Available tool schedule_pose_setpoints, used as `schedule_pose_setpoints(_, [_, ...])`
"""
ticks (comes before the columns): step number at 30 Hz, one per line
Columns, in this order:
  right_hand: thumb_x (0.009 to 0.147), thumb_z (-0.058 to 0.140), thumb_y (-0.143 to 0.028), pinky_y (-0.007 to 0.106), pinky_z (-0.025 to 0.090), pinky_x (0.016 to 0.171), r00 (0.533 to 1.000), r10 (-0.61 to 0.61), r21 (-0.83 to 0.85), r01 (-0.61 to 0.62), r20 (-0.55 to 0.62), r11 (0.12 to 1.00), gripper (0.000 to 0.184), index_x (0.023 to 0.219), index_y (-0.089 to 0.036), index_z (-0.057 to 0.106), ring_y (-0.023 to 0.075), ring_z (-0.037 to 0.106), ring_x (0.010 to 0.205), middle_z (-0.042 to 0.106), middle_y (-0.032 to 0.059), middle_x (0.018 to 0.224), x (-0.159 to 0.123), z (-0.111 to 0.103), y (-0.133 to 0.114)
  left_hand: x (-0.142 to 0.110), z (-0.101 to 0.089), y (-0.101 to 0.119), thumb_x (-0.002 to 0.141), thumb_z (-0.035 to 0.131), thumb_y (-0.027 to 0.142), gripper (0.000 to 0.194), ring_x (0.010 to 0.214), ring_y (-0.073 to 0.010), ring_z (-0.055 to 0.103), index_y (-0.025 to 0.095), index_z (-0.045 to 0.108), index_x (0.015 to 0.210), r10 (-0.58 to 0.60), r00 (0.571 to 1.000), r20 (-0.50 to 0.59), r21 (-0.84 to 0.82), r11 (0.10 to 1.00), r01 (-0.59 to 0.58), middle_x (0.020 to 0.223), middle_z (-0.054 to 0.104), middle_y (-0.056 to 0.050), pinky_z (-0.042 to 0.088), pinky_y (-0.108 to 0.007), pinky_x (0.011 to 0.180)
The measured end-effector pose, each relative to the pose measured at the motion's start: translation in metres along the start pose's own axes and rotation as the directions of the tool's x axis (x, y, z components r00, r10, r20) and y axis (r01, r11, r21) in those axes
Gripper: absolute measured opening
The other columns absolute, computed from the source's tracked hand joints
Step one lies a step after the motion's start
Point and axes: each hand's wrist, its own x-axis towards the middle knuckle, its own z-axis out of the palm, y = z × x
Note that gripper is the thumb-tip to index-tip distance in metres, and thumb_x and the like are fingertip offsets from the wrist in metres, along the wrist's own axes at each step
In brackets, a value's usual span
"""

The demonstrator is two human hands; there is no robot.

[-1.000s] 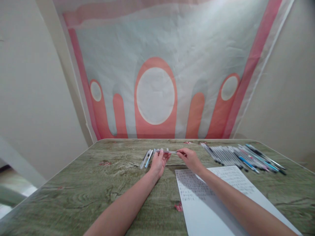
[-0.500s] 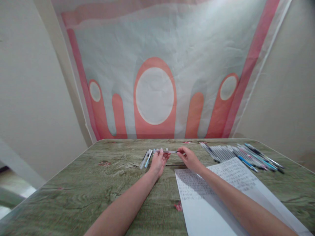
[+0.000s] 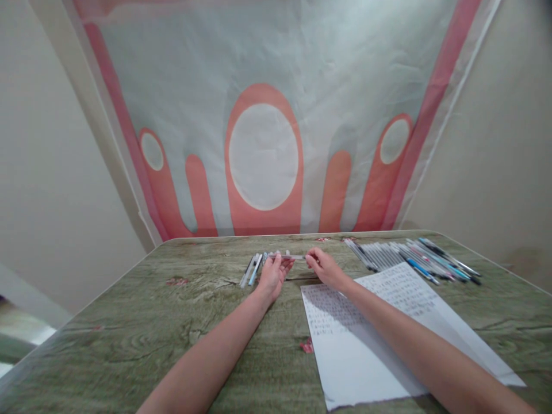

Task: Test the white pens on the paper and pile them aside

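A slim clear pen (image 3: 296, 257) lies level between my two hands, just above the far part of the table. My left hand (image 3: 274, 273) is closed around its left part, thumb on top. At the pen's dark right end, the fingertips of my right hand (image 3: 324, 267) pinch it. Just left of my left hand lie several pens (image 3: 251, 270), one of them light blue; my fingers partly hide others behind. Under my right forearm rests a sheet of paper (image 3: 345, 368) with handwritten lines.
A wide row of pens and clear refills (image 3: 383, 256) lies at the far right, with blue and black pens (image 3: 448, 261) at its right end. The wood-patterned table (image 3: 150, 322) ends at a wall hanging (image 3: 319, 190) in pink and grey.
The view has tilted a little, so the table and hands sit slightly higher and further left. Both hands keep their hold on the pen, with hardly any shift between them.
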Motion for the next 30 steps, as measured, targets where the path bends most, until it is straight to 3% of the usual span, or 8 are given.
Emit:
schedule_pose_setpoints(4, [0.089,0.027,-0.038,0.022,0.036,0.058,0.997,0.060,0.001,-0.060,0.046,0.998,0.038,0.067,-0.018,0.049,0.0107,0.049,0.057,0.054,-0.0007,0.060,0.0005,-0.0005,0.0001,0.0018,-0.0006,-0.0015,0.082,0.049,0.020,0.005,0.076,-0.0130,0.062,0.015,0.046,0.080,-0.012,0.999,0.035,0.015,1.000,0.012,0.079,0.063,-0.006,0.047,-0.028,0.077])
schedule_pose_setpoints(9, [0.085,0.038,-0.040,0.022,0.036,0.059,1.000,0.010,0.004,-0.009,-0.022,1.000,0.026,0.081,-0.018,0.051,0.0111,0.049,0.060,0.056,-0.0014,0.066,0.0012,-0.0025,-0.0003,0.0030,0.0006,-0.0019,0.082,0.049,0.020,0.006,0.078,-0.0125,0.062,0.014,0.047,0.081,-0.031,0.999,0.036,0.001,1.000,0.031,0.080,0.064,-0.006,0.047,-0.027,0.078])
schedule_pose_setpoints(14, [0.089,0.027,-0.040,0.023,0.035,0.058,0.999,0.038,0.016,-0.039,0.015,0.999,0.042,0.061,-0.018,0.049,0.0107,0.049,0.055,0.052,-0.0014,0.056,0.0013,-0.0042,-0.0022,0.0018,0.0024,-0.0025,0.082,0.048,0.020,0.006,0.079,-0.0130,0.062,0.015,0.046,0.081,-0.042,0.998,0.045,0.013,0.999,0.042,0.080,0.064,-0.006,0.047,-0.027,0.077])
schedule_pose_setpoints(19, [0.086,0.035,-0.043,0.022,0.035,0.055,0.999,0.047,0.071,-0.048,0.003,0.996,0.031,0.076,-0.018,0.051,0.0105,0.049,0.054,0.055,-0.0025,0.061,-0.0006,-0.0039,-0.0042,0.0001,0.0037,-0.0014,0.083,0.047,0.021,0.007,0.079,-0.0123,0.062,0.015,0.045,0.081,-0.043,0.999,0.027,0.004,0.999,0.043,0.081,0.063,-0.006,0.047,-0.027,0.079])
schedule_pose_setpoints(25, [0.089,0.025,-0.043,0.022,0.037,0.055,0.996,0.079,0.147,-0.085,0.046,0.986,0.045,0.061,-0.017,0.049,0.0102,0.048,0.051,0.052,-0.0017,0.054,-0.0007,-0.0025,-0.0045,-0.0028,0.0064,-0.0010,0.082,0.049,0.022,0.008,0.080,-0.0130,0.062,0.016,0.044,0.081,-0.036,0.998,0.044,-0.005,0.999,0.036,0.081,0.063,-0.005,0.046,-0.029,0.080])
schedule_pose_setpoints(30, [0.087,0.035,-0.039,0.021,0.037,0.055,0.997,0.073,0.153,-0.075,0.018,0.985,0.027,0.075,-0.018,0.049,0.0096,0.051,0.054,0.055,-0.0031,0.063,-0.0013,-0.0042,-0.0062,-0.0025,0.0049,-0.0016,0.082,0.050,0.022,0.008,0.080,-0.0125,0.062,0.016,0.044,0.081,-0.043,0.999,0.034,-0.018,0.999,0.043,0.081,0.063,-0.005,0.046,-0.029,0.081])
